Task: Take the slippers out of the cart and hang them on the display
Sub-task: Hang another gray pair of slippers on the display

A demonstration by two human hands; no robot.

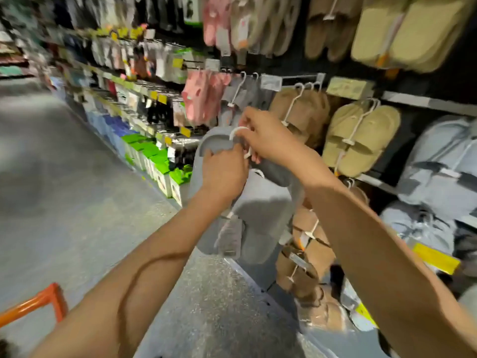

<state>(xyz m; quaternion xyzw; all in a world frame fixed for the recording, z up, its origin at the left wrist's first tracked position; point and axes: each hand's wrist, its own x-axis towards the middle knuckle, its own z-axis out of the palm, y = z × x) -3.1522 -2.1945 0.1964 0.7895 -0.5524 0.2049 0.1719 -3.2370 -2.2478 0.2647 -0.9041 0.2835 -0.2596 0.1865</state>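
Slippers, soft grey fabric pair [260, 218], hang mid-air in front of the slipper display rack [296, 78]. The left hand [223, 174] has its fingers curled round the top edge of the pair. The right hand [265, 136] pinches the white plastic hanger hook [238, 131] at fingertip level, just above the left hand's knuckles.

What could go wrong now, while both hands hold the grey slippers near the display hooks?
1. The right hand pinches only the thin white hanger hook; it may slip or snap.
2. The grey slippers hang low from the left hand and may knock the brown slippers beside them.
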